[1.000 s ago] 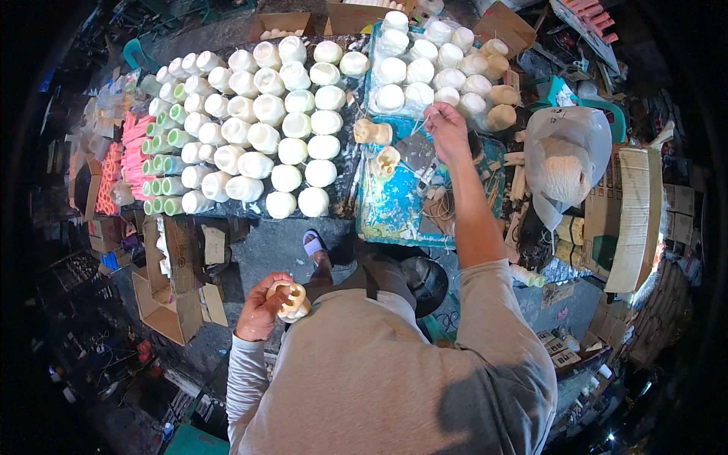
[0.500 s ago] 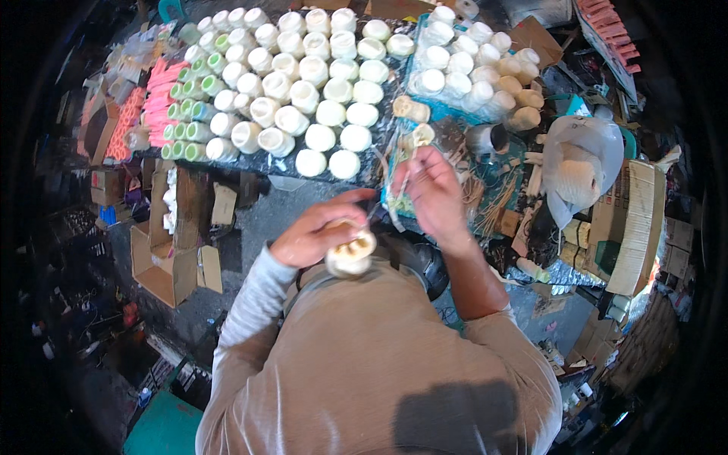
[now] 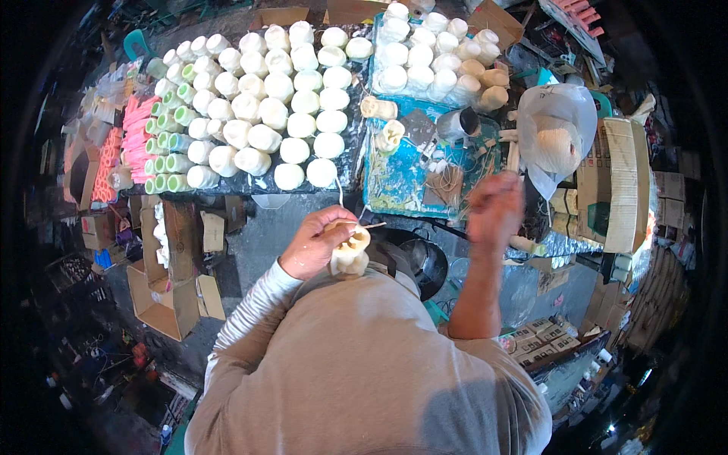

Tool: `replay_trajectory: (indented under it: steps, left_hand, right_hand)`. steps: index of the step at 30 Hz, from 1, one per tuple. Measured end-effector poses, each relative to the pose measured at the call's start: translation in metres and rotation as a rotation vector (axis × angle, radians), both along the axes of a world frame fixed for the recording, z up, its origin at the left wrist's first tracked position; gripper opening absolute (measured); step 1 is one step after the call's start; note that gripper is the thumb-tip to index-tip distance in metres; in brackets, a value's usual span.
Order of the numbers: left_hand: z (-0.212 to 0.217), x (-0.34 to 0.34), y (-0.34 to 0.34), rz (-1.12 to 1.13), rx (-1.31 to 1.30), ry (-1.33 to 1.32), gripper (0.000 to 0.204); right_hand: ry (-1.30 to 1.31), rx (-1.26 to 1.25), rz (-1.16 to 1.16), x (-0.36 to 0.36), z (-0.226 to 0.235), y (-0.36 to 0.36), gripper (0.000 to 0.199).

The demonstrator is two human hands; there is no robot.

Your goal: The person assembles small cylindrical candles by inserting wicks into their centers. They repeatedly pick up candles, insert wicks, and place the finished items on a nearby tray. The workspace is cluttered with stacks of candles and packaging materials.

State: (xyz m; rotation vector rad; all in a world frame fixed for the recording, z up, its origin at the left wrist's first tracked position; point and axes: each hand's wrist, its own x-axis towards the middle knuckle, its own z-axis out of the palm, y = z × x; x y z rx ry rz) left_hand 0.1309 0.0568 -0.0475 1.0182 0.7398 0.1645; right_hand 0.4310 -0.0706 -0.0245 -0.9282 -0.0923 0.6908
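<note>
My left hand [image 3: 315, 246] is closed on a cream, wax-like piece [image 3: 351, 256] with a lobed, hollow top, held in front of my body. A white cord [image 3: 339, 192] rises from the fingers toward the table, and a thin stick [image 3: 374, 225] juts out to the right at the piece's top. My right hand [image 3: 494, 208] is smeared by motion over the right part of the blue board [image 3: 387, 186], near some thin sticks; its fingers cannot be made out. On the board stand a similar lobed cream piece [image 3: 390, 136] and a cream cylinder [image 3: 379, 108] lying on its side.
Rows of cream, rounded pieces [image 3: 277, 87] cover the table, with green-ended tubes [image 3: 163, 144] and pink sticks [image 3: 136, 140] at left. More cream pieces [image 3: 421, 57] stand at the back. A dark metal cup [image 3: 457, 123], a plastic bag [image 3: 557, 133] and cardboard boxes [image 3: 163, 303] surround the work area.
My right hand has moved away to the right from the cord beside my left hand. My left hand keeps hold of the cream piece, whose lobed opening now shows a stick and cord. The view has shifted.
</note>
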Motion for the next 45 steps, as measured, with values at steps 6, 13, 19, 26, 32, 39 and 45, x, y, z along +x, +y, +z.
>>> replay_trajectory:
  steps: [6,13,19,26,32,39,45]
  left_hand:
    - [0.011,0.024,0.014,-0.310,0.370,-0.013,0.017]
    - [0.000,0.029,0.012,-0.311,0.365,-0.074,0.017]
    - [0.005,0.005,0.014,-0.224,0.093,-0.013,0.016]
    - [0.014,-0.004,0.013,-0.202,0.115,0.021,0.015]
    - [0.018,-0.009,0.008,-0.138,0.209,-0.027,0.010]
    - [0.014,-0.025,0.001,-0.069,0.457,-0.016,0.008]
    - [0.020,-0.041,-0.001,0.047,0.641,-0.054,0.013]
  right_hand:
    - [-0.372,-0.684,0.868,-0.025,-0.009,0.027,0.038]
    - [-0.402,-0.436,0.882,-0.049,-0.100,0.050,0.018]
    - [-1.198,-1.178,0.526,-0.005,-0.131,0.035,0.025]
    - [-0.391,-0.395,0.826,-0.116,-0.037,0.015,0.016]
    - [-0.753,-0.408,0.737,-0.134,0.008,0.024,0.012]
    - [-0.931,-0.438,0.784,-0.145,0.016,0.026,0.015]
    - [-0.915,-0.511,0.816,-0.162,0.031,0.038,0.017]
